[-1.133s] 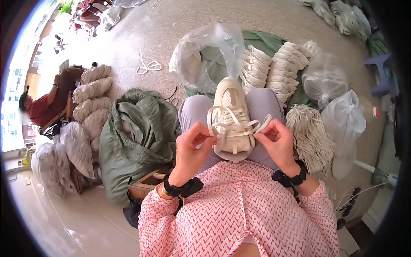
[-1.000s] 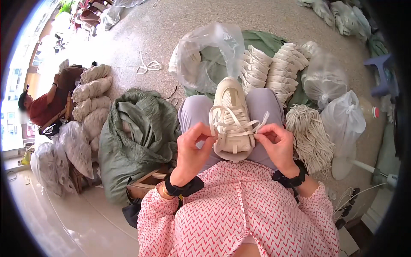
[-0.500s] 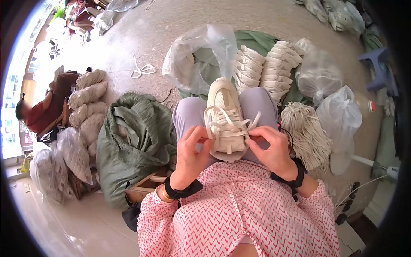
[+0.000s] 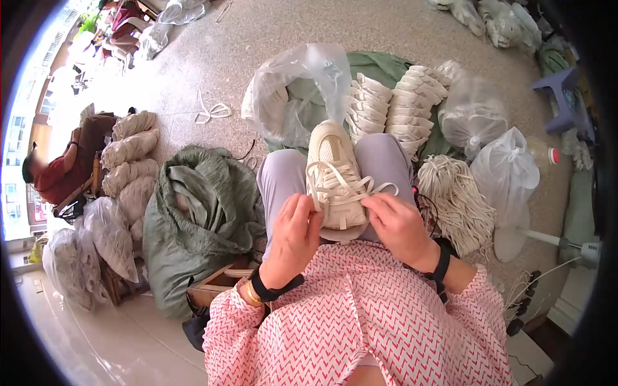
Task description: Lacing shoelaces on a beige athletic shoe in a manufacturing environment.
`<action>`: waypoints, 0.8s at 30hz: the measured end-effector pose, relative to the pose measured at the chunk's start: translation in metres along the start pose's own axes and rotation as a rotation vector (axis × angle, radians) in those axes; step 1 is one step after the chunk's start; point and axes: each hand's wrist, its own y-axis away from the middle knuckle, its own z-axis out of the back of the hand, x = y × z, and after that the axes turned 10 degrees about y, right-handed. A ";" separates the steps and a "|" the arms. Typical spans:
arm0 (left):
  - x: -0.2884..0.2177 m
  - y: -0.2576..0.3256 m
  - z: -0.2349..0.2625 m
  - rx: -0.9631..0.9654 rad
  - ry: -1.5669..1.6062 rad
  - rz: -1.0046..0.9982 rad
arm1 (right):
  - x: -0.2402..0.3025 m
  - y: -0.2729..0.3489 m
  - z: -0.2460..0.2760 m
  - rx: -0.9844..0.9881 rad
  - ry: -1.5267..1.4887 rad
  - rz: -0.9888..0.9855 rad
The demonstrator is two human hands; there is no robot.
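Observation:
A cream sneaker (image 4: 335,152) rests between my knees, toe pointing away from me and its tongue tab toward me. A flat cream shoelace (image 4: 340,184) runs crosswise through its eyelets, with loose loops lying over the tongue. At the shoe's left edge my left hand (image 4: 295,235) pinches a part of the lace between thumb and fingers. My right hand (image 4: 400,225) grips the lace at the right eyelets, and a loop of it curves out above those fingers. The exact lace ends are hidden by my fingertips.
Stacked cream shoe parts (image 4: 411,106) lie ahead on green cloth, beside an open clear bag (image 4: 331,71). A lace bundle (image 4: 460,199) and tied plastic bags (image 4: 508,167) are at right. Left are a green sack (image 4: 199,225) and a seated person (image 4: 61,170). A loose lace (image 4: 211,112) lies on the floor.
My right hand has moved slightly left, in against the shoe's eyelets. The lace on that side now bends into a loop instead of sticking up. My left hand keeps its pinch.

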 end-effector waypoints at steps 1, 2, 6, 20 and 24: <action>-0.002 0.000 0.001 -0.001 0.001 -0.001 | 0.000 0.000 0.001 0.004 0.005 -0.009; -0.003 0.001 0.001 0.008 0.002 -0.005 | 0.000 -0.001 0.002 0.055 0.043 0.013; -0.005 0.002 0.003 0.027 -0.006 -0.003 | -0.001 -0.008 0.006 0.122 0.166 0.065; 0.001 0.010 0.000 0.006 0.026 0.018 | 0.029 -0.023 -0.006 0.143 -0.472 0.017; 0.001 0.011 0.000 0.010 0.027 0.019 | 0.032 -0.032 -0.019 0.076 -0.182 -0.002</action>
